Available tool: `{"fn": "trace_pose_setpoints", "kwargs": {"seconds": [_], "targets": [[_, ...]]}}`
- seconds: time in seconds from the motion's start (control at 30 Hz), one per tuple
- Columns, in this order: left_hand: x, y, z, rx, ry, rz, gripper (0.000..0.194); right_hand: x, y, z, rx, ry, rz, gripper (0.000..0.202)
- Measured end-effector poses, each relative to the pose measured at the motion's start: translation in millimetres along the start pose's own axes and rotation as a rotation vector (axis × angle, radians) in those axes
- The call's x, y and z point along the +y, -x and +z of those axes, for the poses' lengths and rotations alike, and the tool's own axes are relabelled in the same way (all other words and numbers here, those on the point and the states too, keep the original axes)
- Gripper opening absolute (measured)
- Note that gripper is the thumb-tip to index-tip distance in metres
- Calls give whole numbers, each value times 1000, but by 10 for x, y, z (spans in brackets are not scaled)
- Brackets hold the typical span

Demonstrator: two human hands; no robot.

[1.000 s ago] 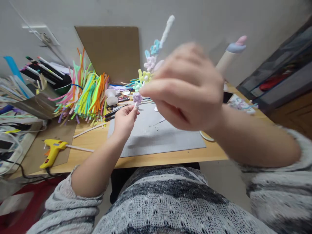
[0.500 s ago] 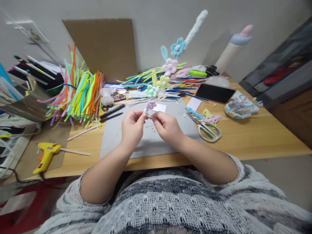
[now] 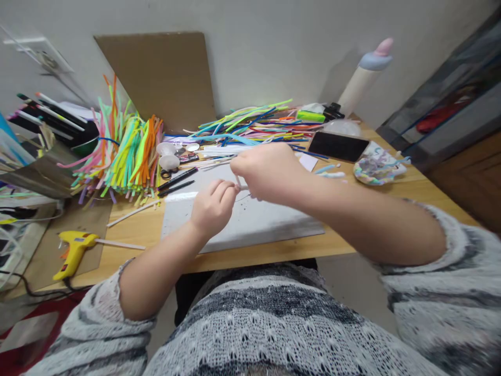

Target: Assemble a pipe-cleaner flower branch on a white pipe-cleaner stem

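Note:
Above the grey mat [image 3: 270, 224], my left hand [image 3: 214, 208] is closed in a pinch at the end of a thin pale stem [image 3: 237, 180]. My right hand [image 3: 270, 172] is curled just above and to the right, its fingers closed round the upper part of that stem. A bit of lilac shows under my right hand, too small to make out. Most of what lies between the hands is hidden by my right hand. The string of fuzzy flowers cannot be seen.
Bundled colourful pipe cleaners [image 3: 135, 156] stand at the left, near a yellow glue gun [image 3: 73, 253]. Loose pipe cleaners [image 3: 250, 122] lie at the back. A black phone [image 3: 338, 145] and a braided pastel piece [image 3: 373, 172] are at the right.
My right hand has lifted and turned over the left one, its forearm now covering the scissors. The flower string that rose above my hands is out of sight. The view has shifted slightly.

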State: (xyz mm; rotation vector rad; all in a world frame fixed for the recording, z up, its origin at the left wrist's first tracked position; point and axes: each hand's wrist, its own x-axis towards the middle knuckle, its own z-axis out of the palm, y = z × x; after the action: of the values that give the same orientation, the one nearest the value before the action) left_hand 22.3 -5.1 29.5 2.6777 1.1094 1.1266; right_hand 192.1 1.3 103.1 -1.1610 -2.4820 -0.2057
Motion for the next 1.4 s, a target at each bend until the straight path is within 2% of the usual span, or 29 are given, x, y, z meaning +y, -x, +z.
{"fn": "trace_pose_setpoints", "kwargs": {"seconds": [0.07, 0.17, 0.23, 0.3, 0.33, 0.37, 0.43, 0.5, 0.57, 0.63, 0.7, 0.73, 0.83, 0.9, 1.0, 1.1, 1.17, 1.27, 1.4], "targets": [[48, 6, -82, -95, 46, 15, 14, 125, -184, -48, -129, -60, -9, 12], [111, -14, -162, -176, 115, 16, 15, 188, -429, -60, -404, -140, -137, 10], [131, -41, -167, -170, 164, -6, 17, 137, -567, -85, -569, -78, -178, 10], [122, -72, -136, -104, 180, -62, 16, 55, -685, -175, -623, 82, -153, 12], [105, -89, -114, -49, 174, -110, 15, 16, -731, -253, -571, 167, -158, 14], [81, -107, -91, 17, 165, -174, 14, -18, -761, -351, -459, 242, -184, 15], [22, -143, -54, 146, 183, -339, 12, -69, -755, -583, -130, 323, -312, 14], [-32, -179, -41, 251, 320, -536, 12, -105, -635, -775, 135, 304, -386, 28], [-62, -207, -54, 311, 574, -728, 13, -127, -407, -808, 323, 221, -356, 34], [-57, -217, -83, 323, 857, -889, 15, -129, -127, -618, 484, 58, -346, 34], [-21, -209, -108, 285, 1078, -1014, 14, -106, 128, -248, 613, -225, -225, 24], [5, -200, -111, 260, 1156, -1064, 14, -88, 225, -35, 630, -327, -146, 22], [94, -173, -46, 209, 1284, -1149, 16, -41, 371, 516, 539, -593, 113, 18], [148, -171, 59, 228, 1328, -1167, 16, -27, 374, 728, 435, -778, 243, 17], [207, -198, 253, 268, 1344, -1176, 17, -18, 336, 853, 283, -1133, 461, 21], [246, -239, 408, 289, 1353, -1193, 19, 22, 323, 873, 193, -1473, 679, 27], [265, -261, 480, 276, 1359, -1210, 21, 71, 338, 869, 145, -1620, 790, 30], [281, -278, 565, 279, 1359, -1238, 23, 160, 378, 868, 92, -1742, 882, 34], [294, -284, 659, 292, 1372, -1277, 23, 251, 425, 901, 80, -1744, 915, 35]]}}
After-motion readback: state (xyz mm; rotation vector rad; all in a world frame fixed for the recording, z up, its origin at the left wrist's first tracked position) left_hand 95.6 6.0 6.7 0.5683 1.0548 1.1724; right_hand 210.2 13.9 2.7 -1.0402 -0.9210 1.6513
